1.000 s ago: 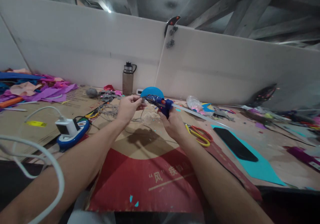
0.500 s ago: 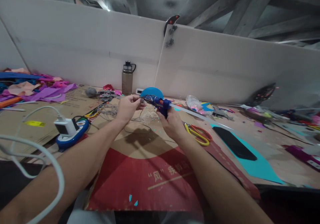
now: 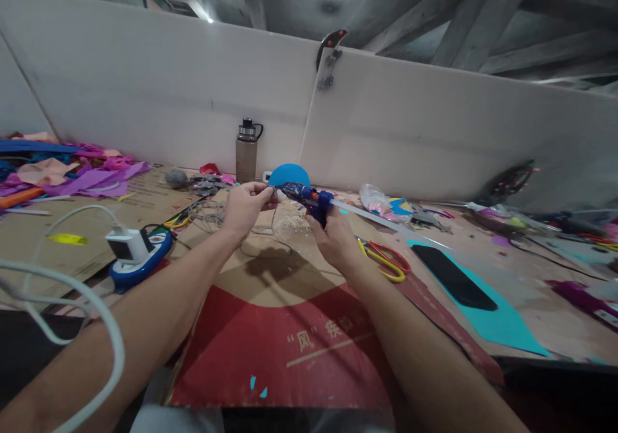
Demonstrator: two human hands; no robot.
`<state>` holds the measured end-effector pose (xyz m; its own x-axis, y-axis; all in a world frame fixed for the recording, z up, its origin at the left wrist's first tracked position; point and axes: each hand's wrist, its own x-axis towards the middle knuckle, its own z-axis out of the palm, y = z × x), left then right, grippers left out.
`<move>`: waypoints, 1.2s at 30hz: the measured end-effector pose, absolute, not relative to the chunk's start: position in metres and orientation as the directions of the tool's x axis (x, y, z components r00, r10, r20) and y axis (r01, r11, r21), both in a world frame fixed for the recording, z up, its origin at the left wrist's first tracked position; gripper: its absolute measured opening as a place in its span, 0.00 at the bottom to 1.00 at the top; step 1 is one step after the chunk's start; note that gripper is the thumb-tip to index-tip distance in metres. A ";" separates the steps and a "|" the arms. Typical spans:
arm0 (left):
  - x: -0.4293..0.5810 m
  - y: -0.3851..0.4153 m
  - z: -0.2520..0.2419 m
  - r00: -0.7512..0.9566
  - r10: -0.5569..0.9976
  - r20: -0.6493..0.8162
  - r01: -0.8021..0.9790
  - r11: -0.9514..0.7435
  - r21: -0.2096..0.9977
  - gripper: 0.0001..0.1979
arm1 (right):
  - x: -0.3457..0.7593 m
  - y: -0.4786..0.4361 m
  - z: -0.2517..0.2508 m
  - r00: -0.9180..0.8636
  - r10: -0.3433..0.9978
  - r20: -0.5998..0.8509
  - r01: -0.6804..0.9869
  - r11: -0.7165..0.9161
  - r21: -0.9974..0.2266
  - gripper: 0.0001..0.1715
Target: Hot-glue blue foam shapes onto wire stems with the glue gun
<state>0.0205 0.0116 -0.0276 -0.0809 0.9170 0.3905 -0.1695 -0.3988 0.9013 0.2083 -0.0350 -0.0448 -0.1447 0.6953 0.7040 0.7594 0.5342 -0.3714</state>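
In the head view, my right hand (image 3: pixel 335 237) grips a blue hot glue gun (image 3: pixel 316 206) by its handle. A long clear glue stick (image 3: pixel 376 217) juts out of its back toward the right. The gun's nozzle points left, close to the fingertips of my left hand (image 3: pixel 248 208). That hand is closed in a pinch at the lower left edge of a blue disc (image 3: pixel 290 174), which stands up behind the nozzle. The exact contact of the fingertips is partly hidden. Below both hands lies a brown and red cardboard sheet (image 3: pixel 270 362).
Scissors with yellow and red handles (image 3: pixel 383 259) lie right of my right hand, near a black phone (image 3: pixel 451 275) on turquoise sheet. Left are a blue power strip (image 3: pixel 140 269), tangled wire (image 3: pixel 207 214) and coloured scraps (image 3: pixel 91 175). A bottle (image 3: pixel 246 153) stands by the white partition.
The blue disc has shifted slightly left and up, and the glue gun's nozzle has moved a little relative to it. Both hands keep their grips.
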 end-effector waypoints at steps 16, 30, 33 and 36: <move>0.020 0.009 -0.023 -0.103 0.927 0.361 -0.236 -0.376 0.896 0.09 | 0.211 -0.030 -0.044 -0.064 0.746 0.662 0.737 0.483 -0.473 0.17; 0.024 0.007 -0.028 -0.042 0.953 0.299 -0.186 -0.302 0.935 0.10 | 0.229 0.008 -0.065 0.064 0.984 0.168 0.593 0.098 -0.799 0.10; 0.024 0.007 -0.031 -0.082 0.914 0.398 -0.004 -0.400 0.917 0.11 | 0.240 0.005 -0.059 0.117 0.940 0.321 0.850 0.073 -0.521 0.16; 0.026 0.005 -0.031 -0.118 0.854 0.507 0.124 -0.494 0.861 0.09 | 0.237 -0.003 -0.048 0.102 0.882 0.459 0.861 0.153 -0.486 0.15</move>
